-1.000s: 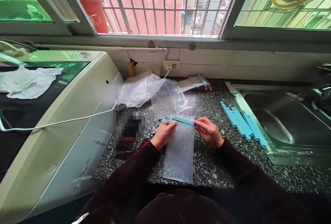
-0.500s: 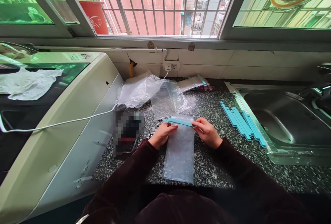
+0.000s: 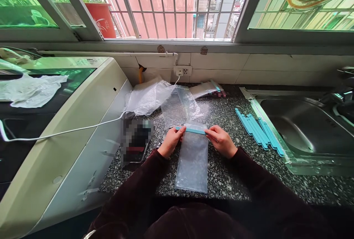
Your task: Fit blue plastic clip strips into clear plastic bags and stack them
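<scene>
While fingers [image 3: 211,132] hold it, a blue strip [image 3: 195,130] crosses a flat bag [image 3: 193,161].

Steel sink [image 3: 301,121] on my right, washing machine [image 3: 91,110] on my left; wall socket [image 3: 186,70] ahead, below barred window [image 3: 177,12].

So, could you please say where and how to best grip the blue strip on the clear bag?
Probably by its two ends, one hand from each side: the blue strip is long, narrow and crosswise over the clear bag, its left end jutting past it. The left hand and right hand pinch near those ends.
</scene>
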Tool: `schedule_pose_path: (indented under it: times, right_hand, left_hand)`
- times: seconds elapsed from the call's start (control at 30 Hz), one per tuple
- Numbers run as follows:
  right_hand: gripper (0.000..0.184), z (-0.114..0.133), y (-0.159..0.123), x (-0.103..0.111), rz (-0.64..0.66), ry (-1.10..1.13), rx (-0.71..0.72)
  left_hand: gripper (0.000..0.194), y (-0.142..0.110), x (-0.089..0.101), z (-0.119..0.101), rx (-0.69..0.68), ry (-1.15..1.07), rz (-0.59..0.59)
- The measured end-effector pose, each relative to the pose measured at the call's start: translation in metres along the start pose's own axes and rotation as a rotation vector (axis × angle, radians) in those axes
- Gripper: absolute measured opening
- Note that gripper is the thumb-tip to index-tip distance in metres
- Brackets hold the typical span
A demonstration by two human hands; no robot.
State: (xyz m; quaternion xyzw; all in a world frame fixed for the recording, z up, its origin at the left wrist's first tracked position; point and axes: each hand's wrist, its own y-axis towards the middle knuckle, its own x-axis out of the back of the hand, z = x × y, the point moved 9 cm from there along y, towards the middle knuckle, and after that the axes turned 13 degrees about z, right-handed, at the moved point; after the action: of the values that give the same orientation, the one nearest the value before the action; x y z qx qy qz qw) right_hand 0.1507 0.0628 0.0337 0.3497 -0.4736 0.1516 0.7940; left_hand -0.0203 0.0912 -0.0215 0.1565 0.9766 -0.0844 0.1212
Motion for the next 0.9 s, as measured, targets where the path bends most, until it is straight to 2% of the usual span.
schedule_pose_path:
  times: [0.13, 0.27, 0.37, 0.43, 0.5, 0.67, 0.9]
  right_hand:
    - [0.021, -0.003, 0.000, 0.006, -0.059, 0.103, -0.040]
    - [0.034, -0.029, -0.004, 0.008, -0.130, 0.418, -0.267]
    - [0.038, -0.042, -0.005, -0.010, -0.017, 0.693, -0.400]
    - [0.036, -0.042, -0.005, -0.019, 0.081, 0.779, -0.433]
    - [0.034, -0.042, -0.005, -0.021, 0.112, 0.790, -0.449]
    - [0.033, -0.040, -0.005, -0.016, 0.080, 0.756, -0.435]
    - [0.034, -0.039, -0.005, -0.012, 0.047, 0.734, -0.432]
  left_hand:
    - [0.045, 0.000, 0.002, -0.007, -0.043, 0.031, -0.023]
    - [0.042, 0.000, 0.004, -0.012, -0.089, 0.043, -0.036]
    - [0.040, -0.001, -0.001, -0.016, -0.116, 0.087, 0.012]
    - [0.039, -0.002, -0.004, -0.019, -0.121, 0.122, 0.045]
    - [0.037, -0.004, -0.007, -0.023, -0.131, 0.154, 0.061]
    - [0.035, -0.008, -0.011, -0.038, -0.201, 0.225, 0.071]
    - [0.034, -0.007, -0.008, -0.035, -0.170, 0.220, 0.044]
